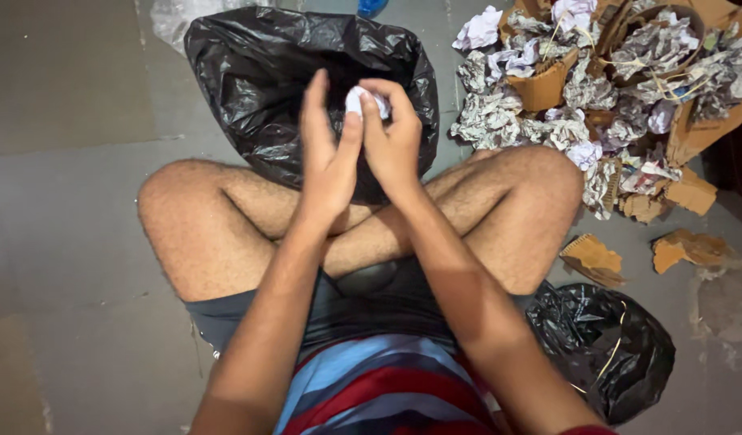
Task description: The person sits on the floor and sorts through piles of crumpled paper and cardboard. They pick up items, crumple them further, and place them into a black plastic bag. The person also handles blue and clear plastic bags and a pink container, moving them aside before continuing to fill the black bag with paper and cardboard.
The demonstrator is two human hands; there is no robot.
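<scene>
- The floor (65,242) is grey and smooth, and a person sits on it with crossed legs; the head camera looks down on the knees and a striped shirt.
- A black rubbish bag (250,72) lies open at 12 o'clock from the hands, just behind the shins.
- The left hand (326,157) and the right hand (391,137) are raised together over this bag, touching each other.
- A small ball of crumpled white paper (356,98) sits between them; the fingers (379,93) of the right hand are closed on it, and the left hand presses its flat, extended fingers against it from the side.
- At 2 o'clock there is a heap of crumpled paper (500,113) mixed with torn cardboard pieces (540,84).
- A second black bag (612,346), full, rests at 5 o'clock by the hip.
- Risk, as I judge it: the ball is small and pinched only at the tips, so it may slip and fall beside the bag mouth.
</scene>
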